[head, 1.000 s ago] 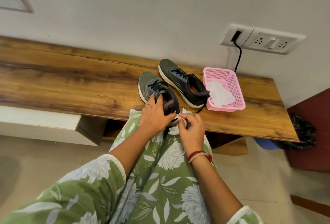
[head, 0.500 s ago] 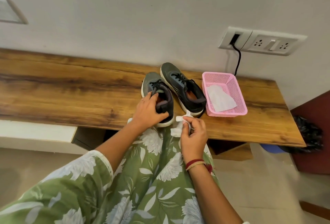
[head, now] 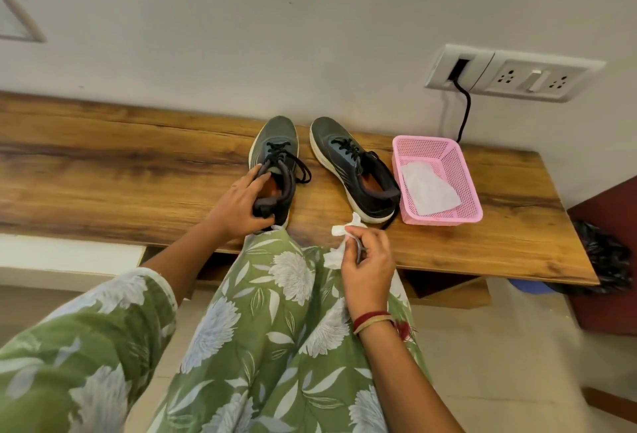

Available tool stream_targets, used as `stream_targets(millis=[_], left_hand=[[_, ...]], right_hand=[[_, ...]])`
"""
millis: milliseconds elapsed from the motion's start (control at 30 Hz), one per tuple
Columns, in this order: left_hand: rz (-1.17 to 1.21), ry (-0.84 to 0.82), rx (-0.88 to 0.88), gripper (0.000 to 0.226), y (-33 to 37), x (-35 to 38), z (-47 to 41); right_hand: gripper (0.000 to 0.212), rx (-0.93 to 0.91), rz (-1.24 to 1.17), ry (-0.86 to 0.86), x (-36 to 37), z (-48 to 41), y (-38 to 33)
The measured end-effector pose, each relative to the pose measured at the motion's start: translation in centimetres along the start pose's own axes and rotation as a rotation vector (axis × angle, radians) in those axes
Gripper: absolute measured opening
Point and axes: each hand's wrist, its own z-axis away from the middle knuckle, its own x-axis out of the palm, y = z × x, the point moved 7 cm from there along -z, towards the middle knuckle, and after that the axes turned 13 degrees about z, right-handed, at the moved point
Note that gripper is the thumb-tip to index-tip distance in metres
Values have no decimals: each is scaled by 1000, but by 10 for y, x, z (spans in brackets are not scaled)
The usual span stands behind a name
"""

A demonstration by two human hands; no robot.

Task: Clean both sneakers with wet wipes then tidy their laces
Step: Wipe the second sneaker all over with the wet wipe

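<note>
Both curled: left hand [head: 238, 205] grips sneaker [head: 275, 146] heel, right hand [head: 368, 260] pinches wipe [head: 339, 229].

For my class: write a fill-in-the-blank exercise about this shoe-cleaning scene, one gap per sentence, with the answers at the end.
1. The left hand grips one sneaker at its ____.
2. The right hand pinches a crumpled white ____.
3. Another wipe lies in the ____ basket.
4. The other sneaker rests on the ____ bench.

Answers: heel; wipe; pink; wooden
</note>
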Motion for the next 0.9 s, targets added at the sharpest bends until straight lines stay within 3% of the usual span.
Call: stream_targets(millis=[367,633,900], left_hand=[[115,35,-170,90,-5,5,2],[128,188,-335,90,34,21,27],[54,304,-331,76,54,33,33]], right_hand=[[14,-18,21,-21,2,0,0],[15,-29,21,-24,4,0,-1],[16,-27,-47,28,2,-2,0]])
